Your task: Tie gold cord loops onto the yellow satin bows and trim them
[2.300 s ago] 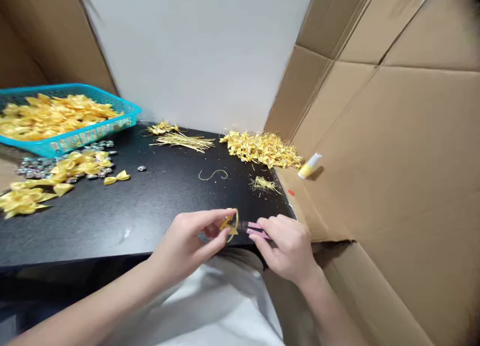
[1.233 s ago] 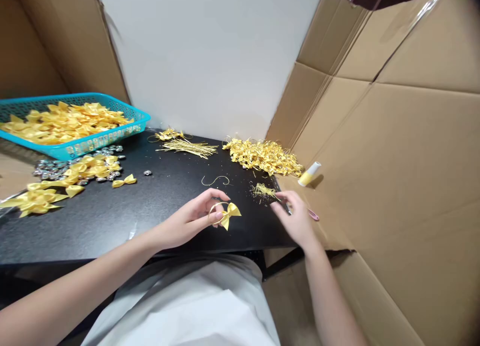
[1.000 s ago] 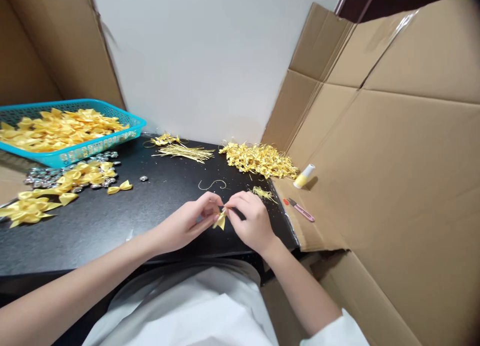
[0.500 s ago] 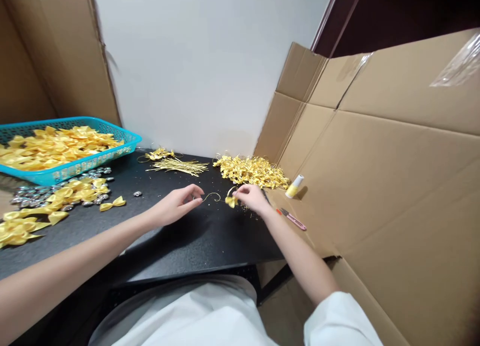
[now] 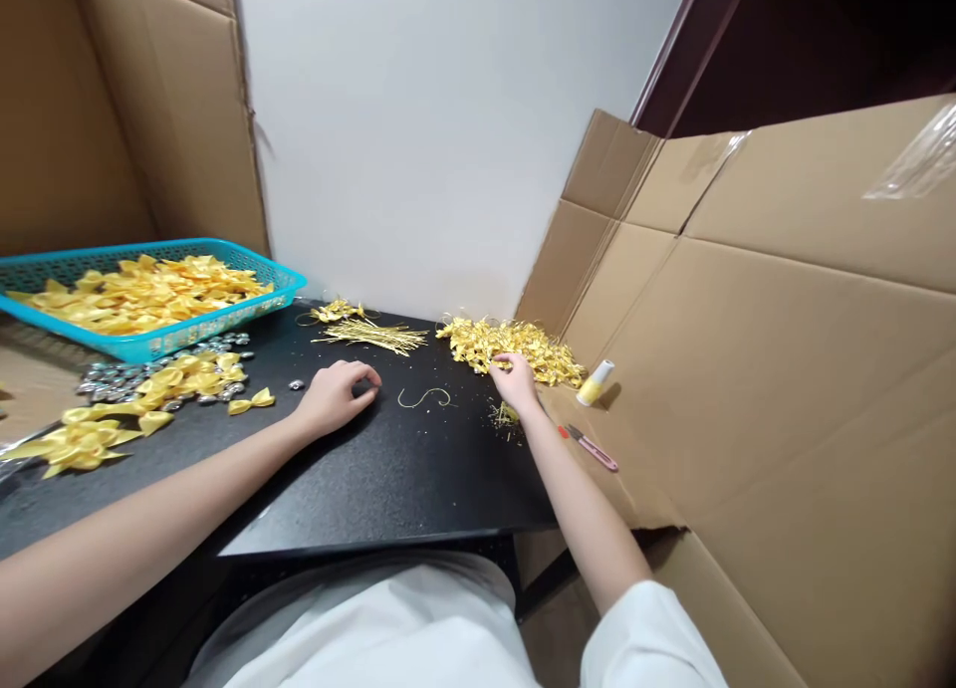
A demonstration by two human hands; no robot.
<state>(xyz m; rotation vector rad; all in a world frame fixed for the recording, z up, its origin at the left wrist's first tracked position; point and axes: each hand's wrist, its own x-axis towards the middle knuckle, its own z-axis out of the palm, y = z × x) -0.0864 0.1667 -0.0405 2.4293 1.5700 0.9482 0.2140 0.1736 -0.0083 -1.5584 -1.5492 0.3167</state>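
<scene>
Fingers [image 5: 363, 369] of left hand [image 5: 329, 396] half-curled, nothing between; right hand [image 5: 517, 381] at wired-bow pile [image 5: 478, 340], pinch unclear. Pile looks done; plain bows [image 5: 164, 292] in basket [image 5: 156, 345] seemingly pending.

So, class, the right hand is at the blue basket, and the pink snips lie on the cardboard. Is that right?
Not quite: the head view shows the right hand at the heap of yellow bows, not at the blue basket. The pink snips do lie on the cardboard.
</scene>
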